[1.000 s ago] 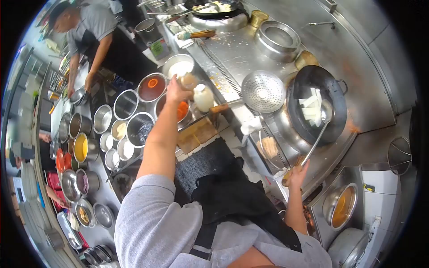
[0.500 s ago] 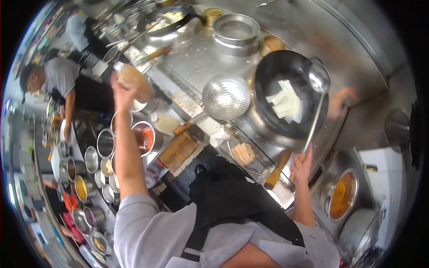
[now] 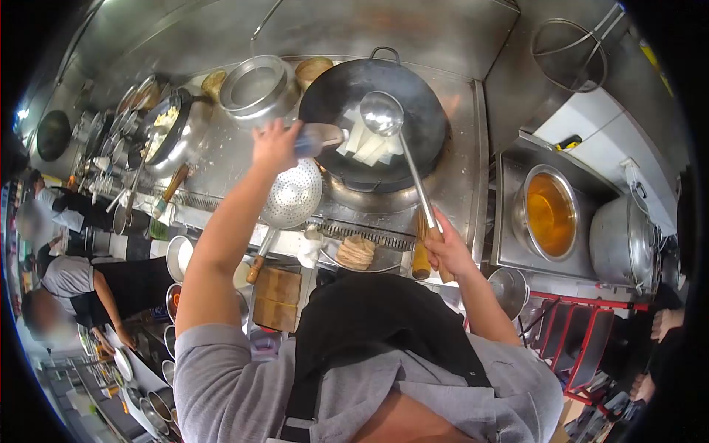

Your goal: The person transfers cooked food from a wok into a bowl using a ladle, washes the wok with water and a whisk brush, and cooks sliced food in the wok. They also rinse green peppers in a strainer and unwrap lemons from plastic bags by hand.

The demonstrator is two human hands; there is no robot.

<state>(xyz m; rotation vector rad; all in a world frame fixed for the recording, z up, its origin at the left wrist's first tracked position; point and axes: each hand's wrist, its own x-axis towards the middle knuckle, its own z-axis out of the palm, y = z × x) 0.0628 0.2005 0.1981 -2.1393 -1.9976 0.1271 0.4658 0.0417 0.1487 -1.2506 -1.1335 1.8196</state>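
My left hand (image 3: 276, 146) is closed around a bottle (image 3: 323, 139), tilted sideways with its neck over the left part of a black wok (image 3: 421, 100). What the bottle contains is unclear. Flat white pieces (image 3: 362, 153) lie in the wok. My right hand (image 3: 452, 251) grips the wooden handle of a metal ladle (image 3: 382, 113), whose bowl hangs over the wok, just above the white pieces. A perforated skimmer (image 3: 293, 193) rests left of the wok, below my left forearm. Beside my right hand stands a bamboo brush (image 3: 421, 251).
A metal pot (image 3: 255, 87) stands behind on the stove. A plate of stacked tan pieces (image 3: 356, 252) sits at the front edge. To the right are a bowl of orange liquid (image 3: 548, 214) and a large pot (image 3: 622, 240). A co-worker (image 3: 88, 288) stands at left.
My left hand has carried the bottle from the left side to the wok. The view has turned right. My right hand still holds the ladle over the wok.
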